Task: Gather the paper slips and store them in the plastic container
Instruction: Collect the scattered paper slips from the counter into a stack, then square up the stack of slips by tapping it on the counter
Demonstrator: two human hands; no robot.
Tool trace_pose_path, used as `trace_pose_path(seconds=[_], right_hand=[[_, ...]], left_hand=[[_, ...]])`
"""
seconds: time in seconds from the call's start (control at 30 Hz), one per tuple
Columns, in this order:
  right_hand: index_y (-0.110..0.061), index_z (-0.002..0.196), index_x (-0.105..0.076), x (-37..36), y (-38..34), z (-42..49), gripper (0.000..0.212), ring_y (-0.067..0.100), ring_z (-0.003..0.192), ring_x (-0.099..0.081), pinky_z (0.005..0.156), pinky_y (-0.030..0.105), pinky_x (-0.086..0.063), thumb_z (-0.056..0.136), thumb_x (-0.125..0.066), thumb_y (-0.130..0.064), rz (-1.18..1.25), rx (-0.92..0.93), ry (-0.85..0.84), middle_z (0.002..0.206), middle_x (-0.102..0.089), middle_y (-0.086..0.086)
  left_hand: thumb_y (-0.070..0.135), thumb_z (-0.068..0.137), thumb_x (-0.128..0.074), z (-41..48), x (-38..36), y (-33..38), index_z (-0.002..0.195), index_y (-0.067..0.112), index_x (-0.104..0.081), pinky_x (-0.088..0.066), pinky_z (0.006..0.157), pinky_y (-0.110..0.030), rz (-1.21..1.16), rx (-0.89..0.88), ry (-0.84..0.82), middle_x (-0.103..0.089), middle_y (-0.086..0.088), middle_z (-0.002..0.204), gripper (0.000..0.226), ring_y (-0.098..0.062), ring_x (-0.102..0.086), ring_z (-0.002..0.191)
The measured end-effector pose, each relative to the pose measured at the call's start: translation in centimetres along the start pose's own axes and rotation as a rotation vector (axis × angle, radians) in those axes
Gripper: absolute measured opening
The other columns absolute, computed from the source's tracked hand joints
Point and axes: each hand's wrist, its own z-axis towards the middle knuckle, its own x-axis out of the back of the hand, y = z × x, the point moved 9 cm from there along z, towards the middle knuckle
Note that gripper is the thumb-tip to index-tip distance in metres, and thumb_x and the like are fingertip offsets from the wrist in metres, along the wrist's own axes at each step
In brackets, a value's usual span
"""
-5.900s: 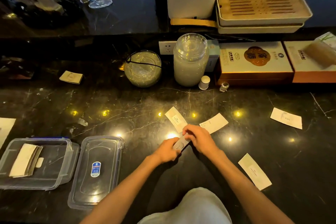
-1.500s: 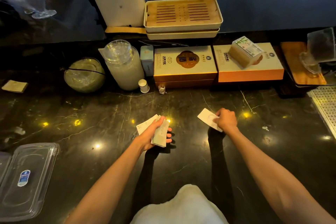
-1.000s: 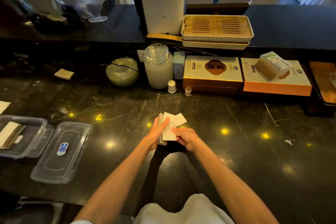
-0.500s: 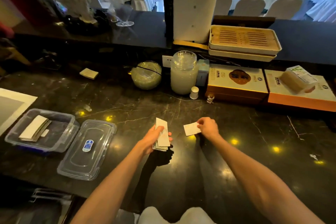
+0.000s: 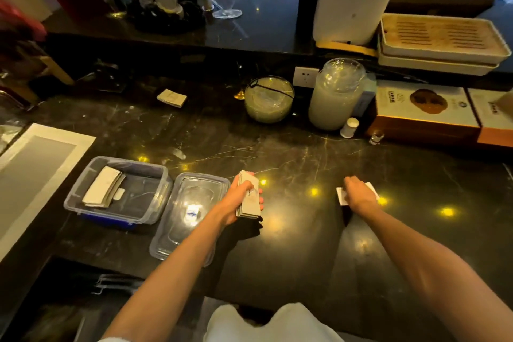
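Note:
My left hand (image 5: 236,204) grips a stack of white paper slips (image 5: 249,197) just above the dark marble counter, right of the loose clear lid (image 5: 191,211). The clear plastic container (image 5: 119,189) stands open at the left, with a bundle of slips (image 5: 103,187) lying inside. My right hand (image 5: 358,197) rests low on the counter at the right, fingers closed over a single white slip (image 5: 342,198) whose edges show on both sides of the hand. Another small stack of slips (image 5: 172,98) lies far back on the counter.
A glass bowl (image 5: 268,100), a tall lidded jar (image 5: 336,94), a small white bottle (image 5: 349,128) and boxed goods (image 5: 424,111) line the back. Stacked trays (image 5: 441,41) sit on the raised ledge. A white-edged mat (image 5: 33,172) lies at the left.
The view swung left, bringing the container nearer the centre. My left hand carried the stack toward the lid, and my right hand stayed apart holding its single slip.

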Motion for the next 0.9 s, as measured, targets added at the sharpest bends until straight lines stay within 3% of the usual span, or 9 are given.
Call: trace_pose_path(seconds=[0.17, 0.27, 0.33, 0.43, 0.53, 0.6, 0.7, 0.8, 0.9], right_hand=[[-0.002, 0.125, -0.049, -2.7, -1.8, -3.5, 0.042, 0.038, 0.124, -0.051, 0.101, 0.042, -0.043, 0.091, -0.063, -0.020, 0.228, -0.238, -0.059, 0.133, -0.049, 0.021], [-0.003, 0.115, -0.062, -4.1, -4.2, -5.5, 0.039, 0.034, 0.116, -0.058, 0.093, 0.038, -0.046, 0.086, -0.072, -0.026, 0.489, -0.328, -0.072, 0.122, -0.062, 0.017], [-0.001, 0.107, -0.067, -3.9, -6.7, -6.7, 0.034, 0.030, 0.107, -0.062, 0.086, 0.036, -0.048, 0.084, -0.074, -0.025, 0.721, -0.361, 0.012, 0.112, -0.068, 0.016], [-0.001, 0.096, -0.072, -2.1, -11.6, -8.1, 0.023, 0.022, 0.092, -0.064, 0.074, 0.028, -0.046, 0.085, -0.073, -0.021, 1.005, -0.305, 0.134, 0.097, -0.071, 0.011], [-0.014, 0.080, -0.070, -0.4, -17.1, -9.8, 0.015, 0.007, 0.070, -0.060, 0.056, 0.017, -0.044, 0.089, -0.069, -0.026, 1.104, -0.181, 0.101, 0.078, -0.066, -0.004], [-0.020, 0.078, -0.069, -0.4, -19.9, -11.0, 0.016, 0.006, 0.069, -0.056, 0.055, 0.017, -0.040, 0.090, -0.067, -0.030, 1.149, -0.156, 0.081, 0.079, -0.065, -0.006], [-0.014, 0.083, -0.071, -1.6, -23.6, -12.8, 0.022, 0.011, 0.066, -0.053, 0.055, 0.019, -0.038, 0.089, -0.067, -0.034, 1.180, -0.129, 0.028, 0.081, -0.067, 0.001], [-0.008, 0.095, -0.073, -3.4, -26.8, -14.7, 0.028, 0.008, 0.056, -0.049, 0.050, 0.018, -0.038, 0.089, -0.067, -0.034, 1.284, -0.178, 0.002, 0.073, -0.064, 0.001], [-0.008, 0.097, -0.073, -4.9, -30.3, -16.3, 0.025, 0.003, 0.044, -0.055, 0.042, 0.015, -0.041, 0.088, -0.069, -0.031, 1.372, -0.175, 0.020, 0.071, -0.067, -0.001]], left_hand=[[0.004, 0.097, -0.038, -0.8, 2.5, 0.3, 0.125, 0.021, -0.039, -0.055, 0.066, -0.041, 0.052, 0.022, -0.071, -0.056, -0.019, 0.095, 0.033, -0.028, -0.060, 0.070], [0.006, 0.099, -0.042, -1.6, 3.0, 0.6, 0.125, 0.023, -0.039, -0.057, 0.061, -0.038, 0.060, 0.028, -0.117, -0.057, -0.017, 0.090, 0.030, -0.026, -0.060, 0.067], [0.014, 0.101, -0.048, -2.4, 3.4, 0.6, 0.127, 0.022, -0.037, -0.057, 0.061, -0.039, 0.094, 0.023, -0.133, -0.056, -0.015, 0.090, 0.029, -0.025, -0.060, 0.067], [0.024, 0.098, -0.058, -3.1, 3.7, 0.8, 0.137, 0.019, -0.033, -0.055, 0.072, -0.046, 0.198, -0.014, -0.161, -0.054, -0.016, 0.098, 0.046, -0.026, -0.060, 0.074], [0.037, 0.098, -0.056, -4.1, 4.1, 0.9, 0.140, 0.020, -0.030, -0.054, 0.087, -0.050, 0.267, -0.027, -0.189, -0.057, -0.020, 0.114, 0.053, -0.030, -0.063, 0.089], [0.046, 0.099, -0.047, -5.1, 4.5, 1.2, 0.140, 0.021, -0.031, -0.055, 0.089, -0.049, 0.299, -0.062, -0.197, -0.061, -0.016, 0.121, 0.051, -0.031, -0.066, 0.102], [0.057, 0.098, -0.036, -7.2, 5.5, 1.6, 0.137, 0.023, -0.036, -0.054, 0.095, -0.052, 0.292, -0.110, -0.226, -0.063, -0.017, 0.126, 0.052, -0.036, -0.065, 0.112], [0.061, 0.097, -0.035, -9.9, 7.7, 1.9, 0.136, 0.027, -0.038, -0.059, 0.087, -0.046, 0.311, -0.149, -0.253, -0.064, -0.015, 0.125, 0.052, -0.033, -0.068, 0.110], [0.054, 0.095, -0.048, -12.1, 11.0, 1.4, 0.140, 0.025, -0.038, -0.062, 0.080, -0.041, 0.305, -0.169, -0.227, -0.067, -0.015, 0.120, 0.055, -0.033, -0.069, 0.107]])
